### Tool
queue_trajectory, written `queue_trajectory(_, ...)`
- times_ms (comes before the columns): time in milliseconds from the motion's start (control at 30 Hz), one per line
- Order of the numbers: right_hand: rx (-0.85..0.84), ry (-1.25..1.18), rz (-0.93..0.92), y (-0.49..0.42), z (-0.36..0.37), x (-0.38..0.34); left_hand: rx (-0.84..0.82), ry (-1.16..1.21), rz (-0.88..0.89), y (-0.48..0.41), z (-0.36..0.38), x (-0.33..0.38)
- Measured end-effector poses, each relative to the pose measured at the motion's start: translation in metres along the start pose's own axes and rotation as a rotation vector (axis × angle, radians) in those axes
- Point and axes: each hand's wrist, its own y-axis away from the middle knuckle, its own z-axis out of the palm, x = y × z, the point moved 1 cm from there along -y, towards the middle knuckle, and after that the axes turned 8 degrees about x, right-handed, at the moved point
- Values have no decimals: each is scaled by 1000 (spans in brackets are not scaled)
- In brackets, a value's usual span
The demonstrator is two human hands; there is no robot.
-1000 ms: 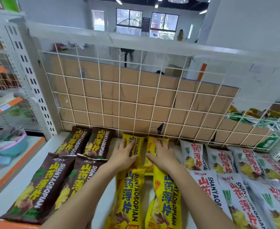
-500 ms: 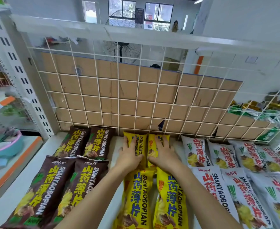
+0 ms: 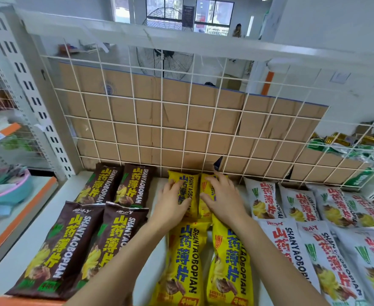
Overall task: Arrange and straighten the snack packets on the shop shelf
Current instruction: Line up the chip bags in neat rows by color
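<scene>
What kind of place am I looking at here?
Most likely a small shop: snack packets sorted by colour on a display shelf, a wire grid backing, and perforated shelving uprights beside it.

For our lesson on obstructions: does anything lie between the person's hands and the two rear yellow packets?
Nothing visible does: the left hand and right hand rest directly on the rear yellow packets.
</scene>
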Motion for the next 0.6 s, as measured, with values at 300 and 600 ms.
queue_trajectory(300,-405,-32,-238,10,-7,-19,50,-7,152,74,-3,-12)
queue_trajectory(600,-277,-48,-231,16,-8,-36,62,-63,147,97,-8,-6)
